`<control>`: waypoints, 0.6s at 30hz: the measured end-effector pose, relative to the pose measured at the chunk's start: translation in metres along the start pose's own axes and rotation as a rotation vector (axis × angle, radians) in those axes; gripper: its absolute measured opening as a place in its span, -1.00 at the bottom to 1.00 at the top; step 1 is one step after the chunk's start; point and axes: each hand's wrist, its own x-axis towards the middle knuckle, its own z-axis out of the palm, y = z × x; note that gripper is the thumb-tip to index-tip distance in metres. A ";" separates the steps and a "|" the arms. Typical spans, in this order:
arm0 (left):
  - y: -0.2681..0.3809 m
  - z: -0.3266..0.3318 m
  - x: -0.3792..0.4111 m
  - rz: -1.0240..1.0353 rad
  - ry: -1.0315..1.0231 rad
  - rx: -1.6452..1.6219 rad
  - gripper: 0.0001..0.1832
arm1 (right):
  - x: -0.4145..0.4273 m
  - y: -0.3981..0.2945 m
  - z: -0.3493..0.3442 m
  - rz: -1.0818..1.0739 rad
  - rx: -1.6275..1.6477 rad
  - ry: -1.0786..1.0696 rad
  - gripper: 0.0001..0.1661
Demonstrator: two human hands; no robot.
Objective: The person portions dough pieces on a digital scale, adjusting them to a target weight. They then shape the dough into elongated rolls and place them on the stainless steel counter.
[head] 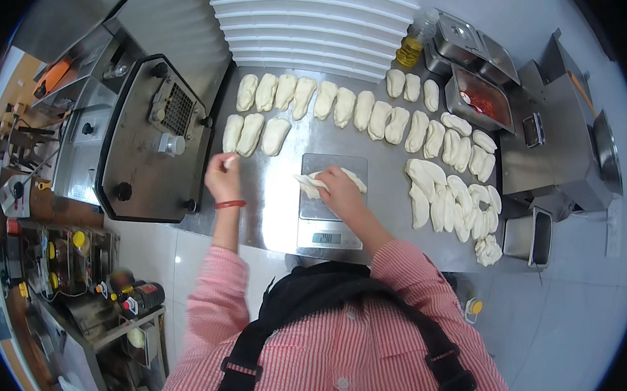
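My right hand [341, 191] grips a strip of white dough [308, 187] on the steel pan of a digital kitchen scale [330, 237]. The dough's ends stick out on both sides of the fingers. Off to the left, my left hand [223, 178] is raised above the steel worktop [262, 204], a red bracelet [230, 204] at its wrist. A small white bit, apparently dough [230, 161], shows between its fingertips. Just beyond that hand lie several shaped dough pieces [250, 134]. Longer rows of them [305, 97] run across the back.
Loose dough strips [445, 202] are heaped on the right. A steel pan of red filling [484, 102], lidded pans [458, 38] and an oil bottle [414, 41] stand behind. On the left is a steel machine [147, 163] with black knobs; a white ribbed panel [317, 21] borders the back.
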 end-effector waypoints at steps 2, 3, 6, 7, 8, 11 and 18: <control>0.017 -0.018 0.008 -0.033 -0.104 -0.197 -0.95 | 0.000 0.000 0.002 0.019 -0.013 0.005 -0.72; 0.016 -0.024 0.006 -0.069 -0.129 -0.275 -0.95 | 0.001 -0.006 0.001 0.036 -0.019 -0.044 -0.70; 0.009 -0.019 -0.017 -0.236 -0.248 -0.548 -0.91 | 0.004 -0.024 -0.019 0.084 -0.019 -0.172 -0.62; 0.017 -0.015 -0.029 -0.368 -0.312 -0.576 -0.91 | 0.005 -0.027 -0.027 0.095 0.011 -0.204 -0.60; 0.026 -0.012 -0.039 -0.489 -0.376 -0.633 -0.91 | 0.005 -0.031 -0.035 0.106 0.042 -0.236 -0.58; 0.055 -0.012 -0.061 -0.648 -0.582 -0.758 -0.81 | 0.010 -0.058 -0.049 -0.084 -0.097 -0.027 -0.53; 0.115 -0.014 -0.074 -0.528 -0.967 -0.810 -0.47 | 0.009 -0.074 -0.060 0.108 0.795 -0.365 -0.64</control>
